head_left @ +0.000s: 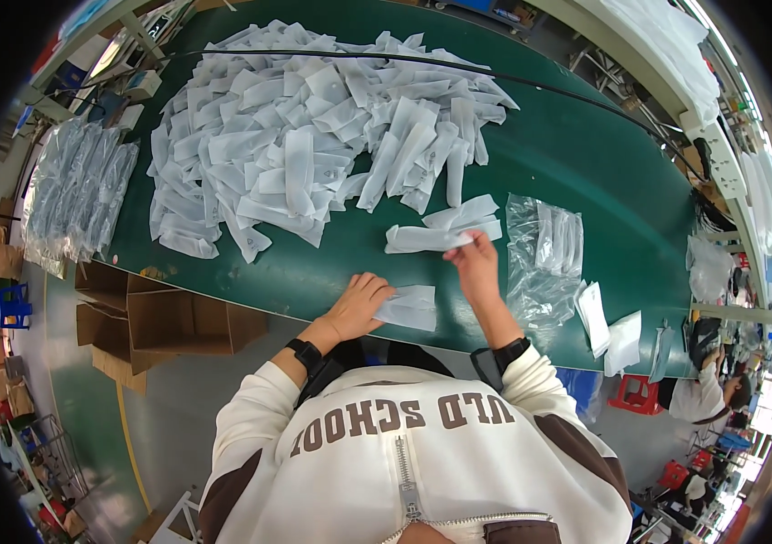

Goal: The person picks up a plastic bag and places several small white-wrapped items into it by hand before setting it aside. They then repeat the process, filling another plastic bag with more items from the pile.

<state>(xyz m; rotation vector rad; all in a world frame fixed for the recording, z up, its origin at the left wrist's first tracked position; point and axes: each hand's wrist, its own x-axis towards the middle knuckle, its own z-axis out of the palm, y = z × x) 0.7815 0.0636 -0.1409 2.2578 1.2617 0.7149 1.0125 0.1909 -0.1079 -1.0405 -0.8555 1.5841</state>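
My left hand [360, 304] rests on the green table [585, 172], fingers pressing the edge of a small stack of white pouches [411, 308] near the front edge. My right hand [474, 263] reaches forward and pinches the end of a white pouch [431, 238] lying with a few others in a small group just beyond. A large heap of the same white pouches [313, 136] covers the far left and middle of the table.
A clear plastic bag with pouches inside [544, 258] lies right of my right hand, with loose white pieces [608, 326] beyond it. Clear bags [77, 190] are piled at the left end. Open cardboard boxes [168, 322] stand below the table. A black cable [513, 77] crosses the table.
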